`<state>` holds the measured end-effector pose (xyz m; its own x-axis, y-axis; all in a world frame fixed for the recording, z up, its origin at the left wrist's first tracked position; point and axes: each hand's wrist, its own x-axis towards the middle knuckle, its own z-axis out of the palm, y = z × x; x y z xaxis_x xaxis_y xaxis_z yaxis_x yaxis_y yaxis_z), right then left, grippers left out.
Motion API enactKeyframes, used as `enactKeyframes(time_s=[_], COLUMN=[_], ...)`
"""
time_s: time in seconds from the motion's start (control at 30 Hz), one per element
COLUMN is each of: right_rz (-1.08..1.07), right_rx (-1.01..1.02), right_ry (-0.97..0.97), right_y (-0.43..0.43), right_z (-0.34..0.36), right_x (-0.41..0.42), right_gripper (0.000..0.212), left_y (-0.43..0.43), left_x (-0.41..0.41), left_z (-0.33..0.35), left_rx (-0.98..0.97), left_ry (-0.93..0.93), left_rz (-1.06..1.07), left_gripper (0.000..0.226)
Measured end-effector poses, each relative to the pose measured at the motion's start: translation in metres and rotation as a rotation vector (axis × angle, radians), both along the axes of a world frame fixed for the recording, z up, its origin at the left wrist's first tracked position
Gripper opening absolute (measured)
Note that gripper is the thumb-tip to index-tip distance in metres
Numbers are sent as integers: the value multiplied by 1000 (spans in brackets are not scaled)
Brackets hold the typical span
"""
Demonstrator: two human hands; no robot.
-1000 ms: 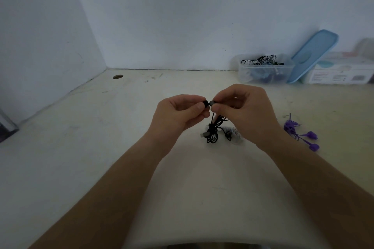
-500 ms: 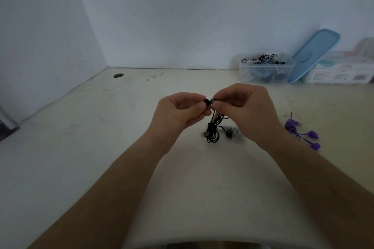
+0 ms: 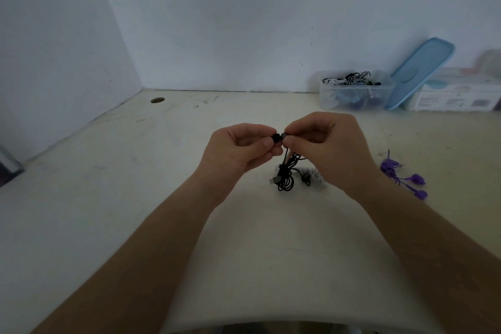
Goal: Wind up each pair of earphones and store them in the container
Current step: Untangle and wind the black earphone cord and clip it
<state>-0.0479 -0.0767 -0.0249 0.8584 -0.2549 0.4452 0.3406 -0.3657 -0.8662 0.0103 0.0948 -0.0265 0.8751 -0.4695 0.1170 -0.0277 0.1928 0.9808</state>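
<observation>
A pair of black earphones [image 3: 285, 175] hangs in a loose tangle between my hands, its plug dangling just above the table. My left hand [image 3: 238, 149] pinches one black earbud at the top. Right against it, my right hand [image 3: 329, 144] pinches the other earbud. A purple pair of earphones [image 3: 401, 175] lies on the table to the right of my right wrist. The clear plastic container [image 3: 355, 100] stands at the back right against the wall, holding several wound earphones.
A blue lid [image 3: 421, 70] leans against the container and the wall. A white box [image 3: 458, 96] sits to its right. A small clear wrapper [image 3: 314, 175] lies under the black earphones. A round hole [image 3: 157, 100] is in the table at the back left.
Both hands stay pinched together on the black earbuds, almost still; they have only drifted slightly upward in view.
</observation>
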Motion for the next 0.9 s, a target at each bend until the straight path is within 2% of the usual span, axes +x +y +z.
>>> enactKeyframes(time_s=[0.53, 0.9], right_rz=[94, 34], right_rx=[-25, -139], right_ry=[17, 20], right_y=[-5, -5], right_z=[-1, -3], right_x=[0, 2], right_gripper=[25, 28], left_y=[4, 2], left_x=[1, 1], left_z=[0, -2], left_rx=[93, 123], left_ry=[-47, -50], left_rz=[-41, -9], left_gripper=[16, 15])
